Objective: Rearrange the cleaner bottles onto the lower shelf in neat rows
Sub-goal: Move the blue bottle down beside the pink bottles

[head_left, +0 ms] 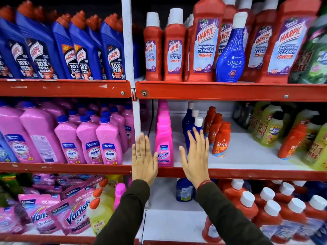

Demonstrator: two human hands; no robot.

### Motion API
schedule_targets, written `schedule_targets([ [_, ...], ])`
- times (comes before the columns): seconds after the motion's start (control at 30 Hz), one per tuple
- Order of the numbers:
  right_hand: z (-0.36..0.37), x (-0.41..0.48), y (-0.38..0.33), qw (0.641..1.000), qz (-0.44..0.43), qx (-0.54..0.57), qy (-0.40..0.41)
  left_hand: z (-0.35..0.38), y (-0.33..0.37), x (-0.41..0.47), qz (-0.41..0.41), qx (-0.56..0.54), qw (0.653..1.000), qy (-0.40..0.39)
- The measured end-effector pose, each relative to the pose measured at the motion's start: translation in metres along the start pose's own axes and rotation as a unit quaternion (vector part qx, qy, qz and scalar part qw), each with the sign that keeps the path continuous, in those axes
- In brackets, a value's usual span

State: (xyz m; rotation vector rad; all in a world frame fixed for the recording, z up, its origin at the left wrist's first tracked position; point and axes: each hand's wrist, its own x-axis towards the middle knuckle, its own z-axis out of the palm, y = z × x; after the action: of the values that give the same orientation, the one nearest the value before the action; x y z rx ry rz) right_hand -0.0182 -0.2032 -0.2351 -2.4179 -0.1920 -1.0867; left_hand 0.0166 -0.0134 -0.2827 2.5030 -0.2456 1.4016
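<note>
Now | left hand [144, 160] flat, right hand [194, 156] flat | flanking Vanish bottle [163, 147]

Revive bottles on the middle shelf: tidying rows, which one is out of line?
The orange Revive bottle leaning alone at the right, apart from the upright Revive row.

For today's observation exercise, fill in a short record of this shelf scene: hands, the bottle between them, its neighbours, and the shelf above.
left hand: open, flat, left of the pink bottle
right hand: open, flat, right of it
pink Vanish bottle: upright at the shelf's front edge
blue bottles: row behind the right hand
Revive bottles: orange, row further right
shelf above: red Harpic bottles
</note>
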Motion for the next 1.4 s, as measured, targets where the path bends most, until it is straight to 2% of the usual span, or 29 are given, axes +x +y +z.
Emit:
schedule_targets([
  [0.4,-0.089,0.042,-0.009,0.987,-0.011,-0.034,0.158,-0.053,0.104,0.111,0.091,-0.046,0.990,0.094],
  [0.63,-0.156,0.112,-0.002,0.972,-0.015,-0.005,0.236,-0.086,0.145,0.181,0.099,-0.026,0.985,0.138],
  [0.73,-0.178,0.147,0.005,0.980,-0.014,0.047,0.195,-0.086,0.149,0.199,0.097,-0.004,0.987,0.129],
  [0.87,-0.199,0.186,0.009,0.990,0.031,0.125,0.063,-0.077,0.146,0.202,0.090,0.026,0.990,0.104],
  [1.07,-0.210,0.219,0.013,0.973,0.078,0.199,-0.081,-0.073,0.143,0.202,0.093,0.048,0.989,0.108],
  [1.13,-0.211,0.221,0.015,0.969,0.079,0.217,-0.091,-0.073,0.143,0.202,0.092,0.049,0.988,0.110],
  [1.4,-0.212,0.218,0.017,0.951,0.092,0.293,-0.043,-0.071,0.143,0.201,0.095,0.043,0.988,0.113],
])
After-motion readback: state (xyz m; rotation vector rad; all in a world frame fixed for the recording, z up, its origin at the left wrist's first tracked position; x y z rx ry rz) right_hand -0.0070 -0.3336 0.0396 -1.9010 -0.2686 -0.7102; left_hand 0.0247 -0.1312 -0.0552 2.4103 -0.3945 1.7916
